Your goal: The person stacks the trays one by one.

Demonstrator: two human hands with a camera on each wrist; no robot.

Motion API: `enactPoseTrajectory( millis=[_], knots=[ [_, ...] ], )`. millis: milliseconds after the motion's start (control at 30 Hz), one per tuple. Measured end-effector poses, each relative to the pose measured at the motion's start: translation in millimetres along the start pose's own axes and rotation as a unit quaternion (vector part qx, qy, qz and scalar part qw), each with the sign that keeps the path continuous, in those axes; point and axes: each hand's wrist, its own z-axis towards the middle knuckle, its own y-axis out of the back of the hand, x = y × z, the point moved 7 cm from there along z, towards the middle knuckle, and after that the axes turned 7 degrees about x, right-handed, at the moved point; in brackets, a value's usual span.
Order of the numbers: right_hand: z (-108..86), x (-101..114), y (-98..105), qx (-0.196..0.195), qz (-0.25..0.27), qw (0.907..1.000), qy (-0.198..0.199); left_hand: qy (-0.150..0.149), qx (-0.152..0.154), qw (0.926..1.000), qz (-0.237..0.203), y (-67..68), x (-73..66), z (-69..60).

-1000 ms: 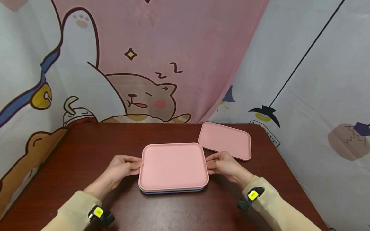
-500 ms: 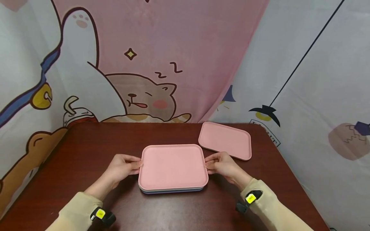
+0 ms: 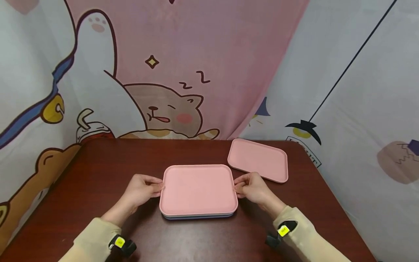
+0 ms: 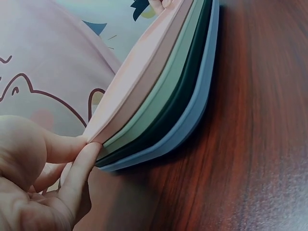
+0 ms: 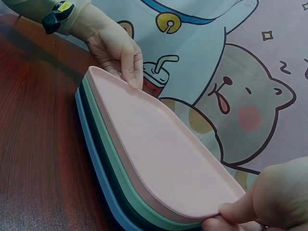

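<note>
A pink rectangular tray [image 3: 199, 190] lies on top of a stack in the middle of the table. Below its rim, in the left wrist view, show a light green tray [image 4: 159, 94], a dark band and a blue tray [image 4: 195, 113] at the bottom. My left hand [image 3: 140, 189] pinches the pink tray's left rim between thumb and fingers. On the opposite short side, my right hand [image 3: 253, 187] grips the right rim the same way. Parts of the fingers under the rim are hidden in the head view.
Another pink tray [image 3: 258, 160] lies askew at the table's back right, just beyond my right hand. The dark wooden table [image 3: 131, 156] meets a printed cloth [image 3: 229, 65] at its back edge. Each wrist wears a black strap with a camera.
The pink tray has sunk very slightly toward the stack, with both hands still holding its rims. The head view has shifted a little. The back right tray stays put.
</note>
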Motion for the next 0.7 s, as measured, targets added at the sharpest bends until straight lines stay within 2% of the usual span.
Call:
enactPoseTrajectory(
  millis=[300,700],
  knots=[
    [2.3,-0.1,-1.5,-0.017,-0.018,0.9997,0.003,-0.003,-0.008,0.9998,0.018,3.0,-2.8,-3.0],
    [-1.0,-4.6,-0.4,-0.034,-0.006,0.9994,0.008,-0.007,-0.007,0.9999,0.006,-0.1,-1.1,-3.1]
  ],
)
